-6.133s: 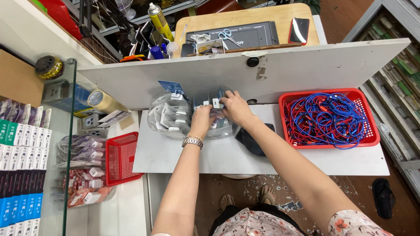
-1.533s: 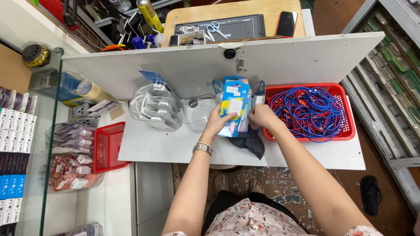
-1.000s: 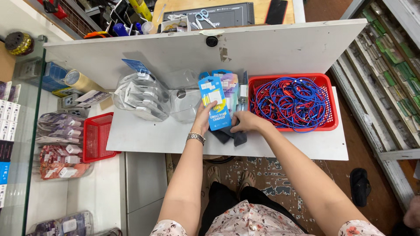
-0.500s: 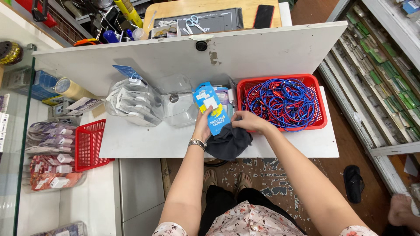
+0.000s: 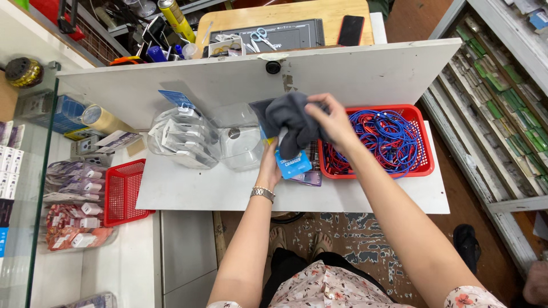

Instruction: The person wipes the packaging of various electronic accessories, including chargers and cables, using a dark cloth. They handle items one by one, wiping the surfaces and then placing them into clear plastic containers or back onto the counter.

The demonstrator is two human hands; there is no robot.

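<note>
The right hand (image 5: 334, 120) grips a dark grey cloth (image 5: 294, 122) draped over the blue carded packet (image 5: 292, 164) held in the left hand's (image 5: 268, 165) closed grip.

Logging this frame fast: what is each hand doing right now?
Left hand: closed on a blue packaged item, held upright.
Right hand: closed on a dark grey cloth, pressed over the package top.
</note>
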